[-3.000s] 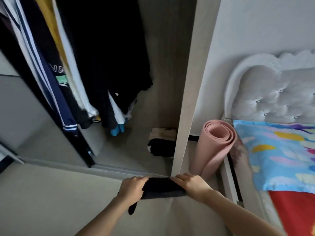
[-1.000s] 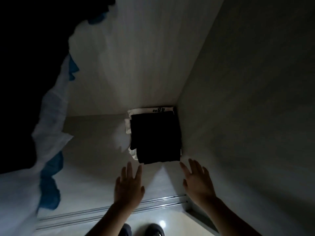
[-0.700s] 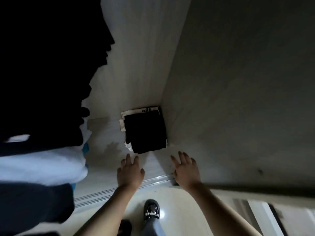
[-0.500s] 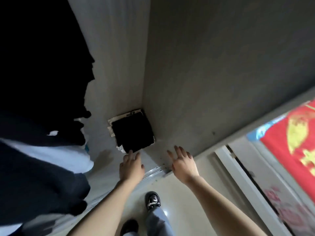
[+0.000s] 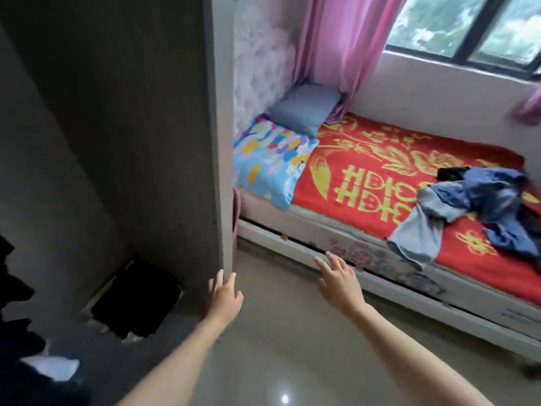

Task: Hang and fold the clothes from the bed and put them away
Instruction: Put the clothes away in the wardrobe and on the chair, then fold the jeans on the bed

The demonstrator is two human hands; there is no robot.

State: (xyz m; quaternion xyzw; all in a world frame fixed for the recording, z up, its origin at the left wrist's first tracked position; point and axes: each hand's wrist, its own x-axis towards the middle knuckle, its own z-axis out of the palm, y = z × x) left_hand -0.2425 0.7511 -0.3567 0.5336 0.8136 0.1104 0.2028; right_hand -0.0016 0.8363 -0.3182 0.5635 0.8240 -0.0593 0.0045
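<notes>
Dark hanging garments fill the lower left corner inside the wardrobe. Beside them a folded black garment lies on a pale stack in the wardrobe's back corner, against the tall grey wardrobe side panel. The left hand is spread, fingers straight, holding nothing, its fingertips at the foot of that panel's front edge. The glossy beige floor runs from the panel to the white bed frame. The right hand hovers near the frame's lower rail, fingers splayed and holding nothing. On the red and gold blanket, a crumpled heap of blue denim clothes lies near the mattress's near edge, one pale leg draped over it.
</notes>
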